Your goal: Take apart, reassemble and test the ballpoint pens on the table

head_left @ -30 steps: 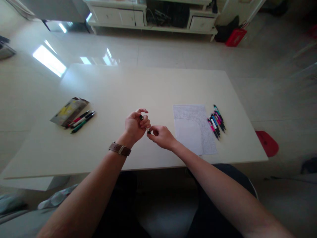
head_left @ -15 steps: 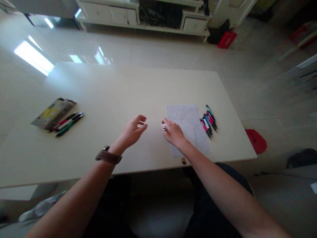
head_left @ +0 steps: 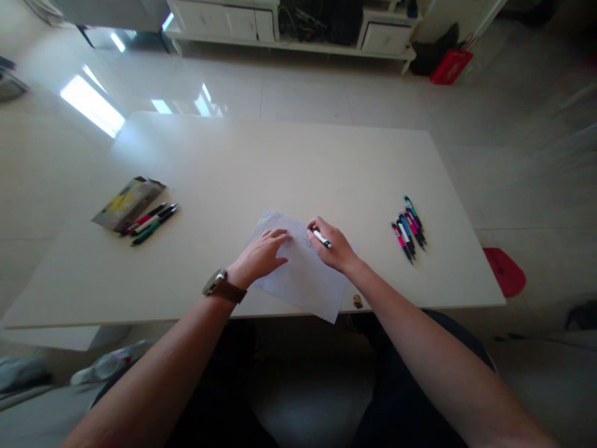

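The desk [head_left: 280, 162] spreads wide before the seated person. On it the paper [head_left: 308, 280] lies aslant, small writing on its far part and plain nearer, with one near corner poking past the desk's edge. Well to the left sits a grey and yellow packet [head_left: 128, 204], its long axis running from near left to far right.

The left hand [head_left: 261, 255] rests palm down on the paper, fingers loosely spread, thumb apart, gripping nothing. The right hand [head_left: 333, 249] is over the paper's right side, its fingers pinched around a pen.

A cluster of pens [head_left: 408, 230] lies well to the right, slanting from far left to near right; a batch of pens [head_left: 149, 224] lies beside the packet.

A brown-strapped watch [head_left: 224, 286] circles the left wrist. The held pen [head_left: 320, 238], white with black ends, slants the cluster's way: one end far and left among the fingers, the other back toward the right wrist. I can't tell whether it touches the paper. Smallest is a sticker [head_left: 357, 301] near the desk's edge.
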A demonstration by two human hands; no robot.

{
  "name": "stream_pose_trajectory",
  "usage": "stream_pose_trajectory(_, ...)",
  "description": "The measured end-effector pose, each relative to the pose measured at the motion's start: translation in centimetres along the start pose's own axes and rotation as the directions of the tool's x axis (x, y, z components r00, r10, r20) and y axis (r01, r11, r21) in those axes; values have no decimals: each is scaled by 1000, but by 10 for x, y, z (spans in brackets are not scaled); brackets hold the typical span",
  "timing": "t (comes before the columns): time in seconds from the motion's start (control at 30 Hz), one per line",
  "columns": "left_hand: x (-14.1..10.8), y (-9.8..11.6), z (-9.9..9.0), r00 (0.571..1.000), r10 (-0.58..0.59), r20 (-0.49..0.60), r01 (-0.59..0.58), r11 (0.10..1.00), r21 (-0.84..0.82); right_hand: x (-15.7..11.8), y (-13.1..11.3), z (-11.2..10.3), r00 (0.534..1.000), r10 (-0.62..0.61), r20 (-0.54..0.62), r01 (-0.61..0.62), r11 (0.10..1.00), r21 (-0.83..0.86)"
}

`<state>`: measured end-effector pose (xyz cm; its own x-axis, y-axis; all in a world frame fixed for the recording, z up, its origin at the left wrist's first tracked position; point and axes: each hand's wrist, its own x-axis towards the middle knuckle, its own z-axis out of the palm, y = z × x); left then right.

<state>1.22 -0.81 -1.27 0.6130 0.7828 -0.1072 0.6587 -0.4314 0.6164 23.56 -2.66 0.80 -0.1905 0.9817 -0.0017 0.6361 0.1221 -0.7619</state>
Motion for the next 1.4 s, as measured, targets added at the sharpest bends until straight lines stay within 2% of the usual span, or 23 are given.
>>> stream_pose_trajectory(0.07, 2, -1, -1, 1000, 14, -14, -14, 1000, 7, -4, 1, 4, 989, -109, 99, 114, 992, -52)
stream_pose_trajectory(0.13, 4, -2, -7, 996, -19, -85, 22, 999, 34, -9, -1, 6, 971, -166, 172, 186, 977, -108)
stream_pose_trajectory(0.23, 3, -5, -17, 982, -95, -163, 110, 991, 80, -13, -4, 5, 968, -140, 208, 189, 953, -236)
stream_pose_trajectory(0.33, -2, -12, -21, 983, -150, -105, 162, 980, 119, -12, -5, 2, 982, -79, 173, 129, 946, -297)
stream_pose_trajectory(0.43, -7, -16, -17, 982, -181, -43, 186, 967, 173, -8, -6, 2, 989, -88, 122, 111, 975, -192)
stream_pose_trajectory(0.53, -9, -15, -13, 984, -175, -38, 179, 960, 217, -6, -8, 6, 982, -134, 134, 140, 990, -35)
stream_pose_trajectory(0.67, -6, -10, -13, 986, -168, -22, 168, 959, 230, -10, -12, 16, 986, -82, 144, 64, 990, 126)
stream_pose_trajectory(0.8, -5, -6, -14, 986, -156, 66, 137, 964, 226, -16, -13, 23, 982, -71, 175, 34, 978, 206)
stream_pose_trajectory(0.87, -6, -5, -14, 987, -136, 82, 114, 965, 234, -18, -14, 25, 978, -77, 195, 32, 975, 221)
stream_pose_trajectory(1.0, -7, -3, -13, 993, -119, 21, 110, 964, 242, -19, -12, 29, 975, -80, 206, 38, 979, 201)
stream_pose_trajectory(1.17, -4, -3, -12, 994, -105, 29, 96, 970, 224, -20, -8, 40, 977, -45, 211, -1, 978, 210)
stream_pose_trajectory(1.4, -2, -5, -10, 996, -84, 13, 80, 979, 187, -21, -8, 45, 961, -115, 251, 70, 981, 182)
